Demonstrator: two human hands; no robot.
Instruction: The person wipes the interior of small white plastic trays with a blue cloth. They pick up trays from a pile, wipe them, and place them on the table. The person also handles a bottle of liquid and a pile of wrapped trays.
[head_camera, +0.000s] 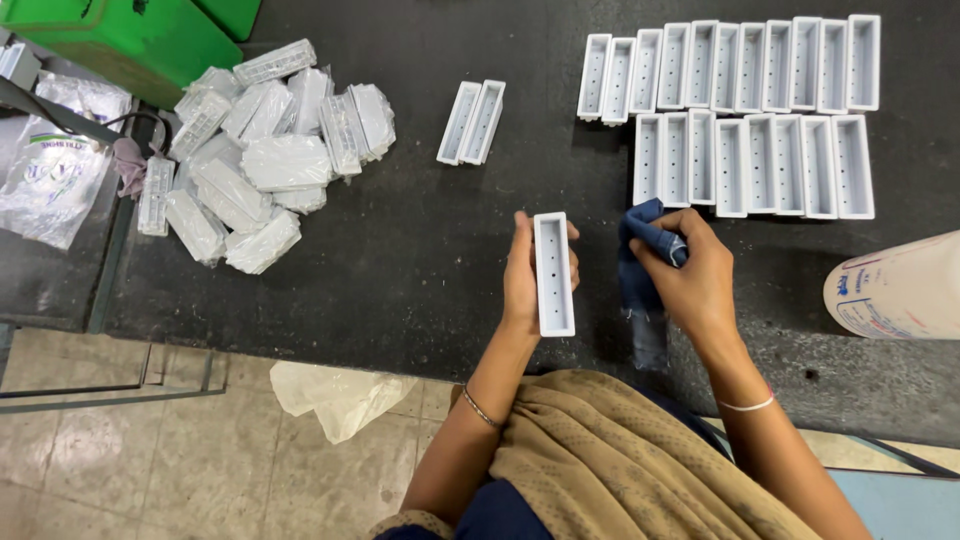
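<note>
My left hand (522, 272) grips a white tray (554, 273) upright over the dark bench (400, 250), my right hand (693, 275) is closed on a blue cloth (640, 265) just beside it — bare trays (760, 115) in rows beyond, wrapped ones (260, 160) piled well left.

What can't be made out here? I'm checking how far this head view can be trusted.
- White tray: underside hidden, left hand behind it.
- Blue cloth: partly covered by right hand.
- Pale container: cut off by right edge.
- Wrapped trays: contents blurred by plastic.
</note>
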